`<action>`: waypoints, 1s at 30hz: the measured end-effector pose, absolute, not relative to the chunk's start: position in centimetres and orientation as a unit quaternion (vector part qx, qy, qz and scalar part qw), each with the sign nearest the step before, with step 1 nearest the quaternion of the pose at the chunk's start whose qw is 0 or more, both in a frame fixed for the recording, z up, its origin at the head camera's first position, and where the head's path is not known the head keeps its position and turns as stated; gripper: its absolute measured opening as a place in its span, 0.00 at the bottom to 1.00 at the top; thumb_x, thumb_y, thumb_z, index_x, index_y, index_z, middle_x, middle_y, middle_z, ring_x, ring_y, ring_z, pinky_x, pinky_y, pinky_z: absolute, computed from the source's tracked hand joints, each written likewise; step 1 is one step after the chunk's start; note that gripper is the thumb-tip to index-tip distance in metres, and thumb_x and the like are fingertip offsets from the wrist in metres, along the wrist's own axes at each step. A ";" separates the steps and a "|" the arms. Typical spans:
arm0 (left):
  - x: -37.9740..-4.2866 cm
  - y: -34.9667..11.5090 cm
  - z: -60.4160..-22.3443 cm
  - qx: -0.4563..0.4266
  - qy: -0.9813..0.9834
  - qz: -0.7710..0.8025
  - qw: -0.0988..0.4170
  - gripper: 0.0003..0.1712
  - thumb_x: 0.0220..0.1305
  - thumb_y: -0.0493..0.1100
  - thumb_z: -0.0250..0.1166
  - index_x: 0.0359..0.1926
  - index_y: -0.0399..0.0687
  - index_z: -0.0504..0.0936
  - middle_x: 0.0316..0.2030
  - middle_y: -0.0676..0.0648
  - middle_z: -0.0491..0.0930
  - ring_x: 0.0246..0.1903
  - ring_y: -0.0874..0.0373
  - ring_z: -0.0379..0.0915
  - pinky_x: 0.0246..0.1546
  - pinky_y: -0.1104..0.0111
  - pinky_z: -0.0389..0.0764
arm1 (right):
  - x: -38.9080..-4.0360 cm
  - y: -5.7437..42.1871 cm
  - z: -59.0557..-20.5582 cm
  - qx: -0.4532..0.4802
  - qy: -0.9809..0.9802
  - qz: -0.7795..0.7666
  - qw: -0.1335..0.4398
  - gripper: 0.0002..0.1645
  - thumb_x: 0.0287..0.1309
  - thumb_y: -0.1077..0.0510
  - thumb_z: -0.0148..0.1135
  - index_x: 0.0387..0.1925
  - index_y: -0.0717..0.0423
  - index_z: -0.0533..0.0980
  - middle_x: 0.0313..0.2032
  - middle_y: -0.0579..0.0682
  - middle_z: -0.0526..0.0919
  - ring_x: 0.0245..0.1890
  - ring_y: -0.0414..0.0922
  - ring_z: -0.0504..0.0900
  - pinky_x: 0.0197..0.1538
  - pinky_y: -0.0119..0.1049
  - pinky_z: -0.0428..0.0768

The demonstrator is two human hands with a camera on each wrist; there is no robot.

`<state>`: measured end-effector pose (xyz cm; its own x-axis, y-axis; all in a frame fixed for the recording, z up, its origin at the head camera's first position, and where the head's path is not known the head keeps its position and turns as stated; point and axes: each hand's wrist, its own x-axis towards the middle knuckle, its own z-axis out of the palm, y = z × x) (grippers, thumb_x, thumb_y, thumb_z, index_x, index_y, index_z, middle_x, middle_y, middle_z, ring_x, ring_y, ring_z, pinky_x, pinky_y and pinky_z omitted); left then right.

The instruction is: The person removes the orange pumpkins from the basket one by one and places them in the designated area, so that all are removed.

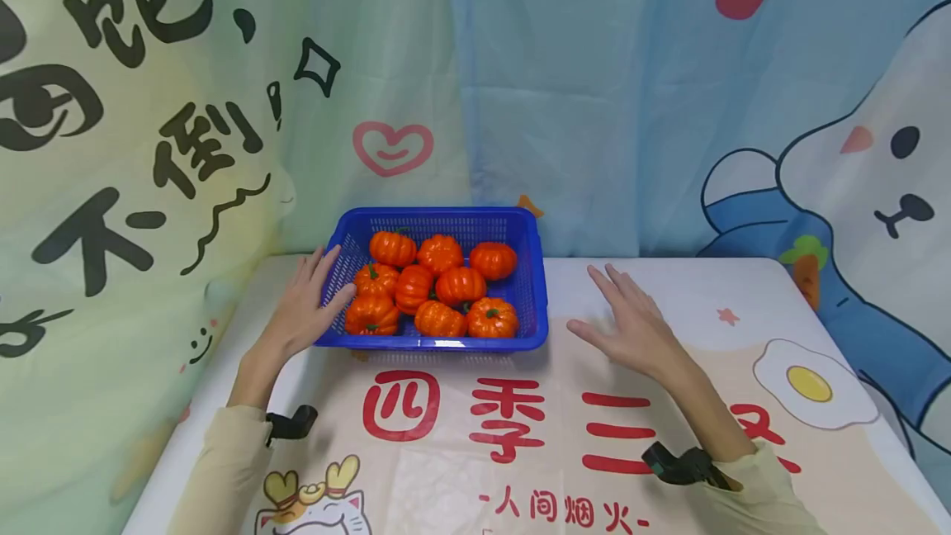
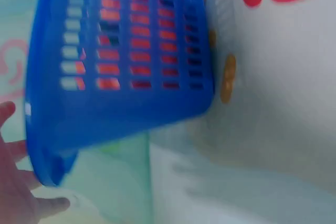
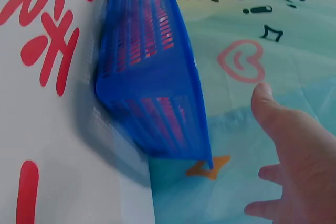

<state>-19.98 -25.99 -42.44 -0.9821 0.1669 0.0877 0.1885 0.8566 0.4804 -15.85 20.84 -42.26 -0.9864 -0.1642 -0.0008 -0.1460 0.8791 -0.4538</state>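
A blue plastic basket (image 1: 541,295) with slotted walls stands at the back of the table, holding several small orange pumpkins (image 1: 440,320). Over its left rim, my left hand (image 1: 308,304) is spread with straight fingers, and nothing is in its grasp. The left wrist view shows those fingers (image 2: 16,150) beside the basket's rim (image 2: 39,129). To the right of the basket, my right hand (image 1: 627,320) hovers with extended fingers, apart from the basket and holding nothing. In the right wrist view its thumb (image 3: 270,108) points up near the basket wall (image 3: 152,77).
The table (image 1: 669,279) has a printed cover with red characters (image 1: 401,405), a fried egg picture (image 1: 810,384) and a cat picture. A printed curtain (image 1: 550,106) hangs right behind the basket and along the left side. Each wrist wears a black camera band (image 1: 687,465).
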 end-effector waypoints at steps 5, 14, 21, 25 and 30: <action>-22.1 -27.1 -42.7 -0.078 -0.946 -0.314 -0.006 0.46 0.69 0.65 0.48 0.78 0.52 0.43 0.76 0.35 0.42 0.74 0.32 0.42 0.67 0.32 0.50 | -16.4 19.3 -41.3 -0.116 0.945 -0.302 0.041 0.52 0.57 0.33 0.59 0.76 0.45 0.51 0.75 0.58 0.53 0.74 0.61 0.52 0.65 0.71 0.59; -24.5 -27.4 -43.8 -0.072 -0.924 -0.369 -0.065 0.46 0.74 0.64 0.37 0.76 0.43 0.29 0.77 0.36 0.35 0.76 0.36 0.34 0.74 0.42 0.40 | -16.8 16.3 -40.3 -0.179 0.893 -0.407 0.074 0.46 0.60 0.40 0.62 0.73 0.50 0.57 0.71 0.58 0.61 0.69 0.61 0.64 0.62 0.59 0.73; -24.3 -27.8 -44.4 -0.044 -0.914 -0.397 -0.075 0.37 0.77 0.55 0.33 0.77 0.48 0.30 0.77 0.38 0.34 0.76 0.36 0.34 0.74 0.43 0.39 | -17.4 14.7 -39.6 -0.210 0.894 -0.389 0.080 0.45 0.60 0.41 0.62 0.73 0.51 0.58 0.70 0.59 0.63 0.68 0.60 0.67 0.60 0.56 0.76; -24.1 -28.0 -44.4 -0.039 -0.906 -0.413 -0.082 0.35 0.78 0.52 0.32 0.77 0.49 0.30 0.77 0.40 0.32 0.76 0.38 0.32 0.74 0.43 0.37 | -18.3 13.7 -38.7 -0.228 0.897 -0.373 0.066 0.44 0.60 0.42 0.61 0.72 0.53 0.58 0.70 0.59 0.64 0.67 0.59 0.69 0.60 0.56 0.76; -24.4 -28.0 -44.6 -0.039 -0.904 -0.419 -0.075 0.35 0.78 0.52 0.33 0.77 0.50 0.31 0.77 0.40 0.34 0.76 0.38 0.33 0.74 0.44 0.38 | -19.6 11.9 -38.2 -0.252 0.896 -0.357 0.084 0.44 0.60 0.41 0.62 0.72 0.54 0.59 0.69 0.59 0.66 0.65 0.57 0.71 0.57 0.55 0.79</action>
<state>-24.38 -28.03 -44.64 -0.9858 0.1330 -0.1029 0.0074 0.6456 0.7637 -19.58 11.94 -38.18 -0.8589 -0.5114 0.0286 -0.3910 0.6186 -0.6815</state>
